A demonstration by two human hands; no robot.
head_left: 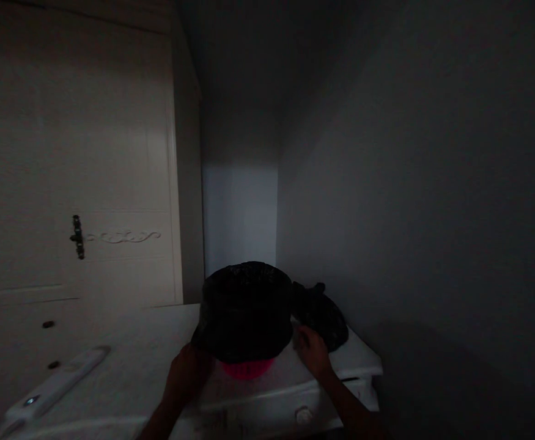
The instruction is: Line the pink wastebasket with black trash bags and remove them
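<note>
A pink basket (247, 369) stands on the white dresser top, with a black plastic bag (247, 315) draped over its rim and sides, so only its lower part shows. My left hand (188, 373) is at the bag's lower left edge, its fingers closed and dark; what they grip is hard to make out. Beside the bag's lower right side is my right hand (312, 350), fingers bent near the bag's edge; the dim light hides whether they touch it. Behind my right hand lies a second black bag (324, 318), bunched up.
The white dresser top (143, 348) has a drawer with a round knob (303, 416) below. A long white object (59, 382) lies at its left. A white wardrobe (125, 183) with a dark handle (78, 237) stands at the left; a grey wall (409, 214) rises at the right.
</note>
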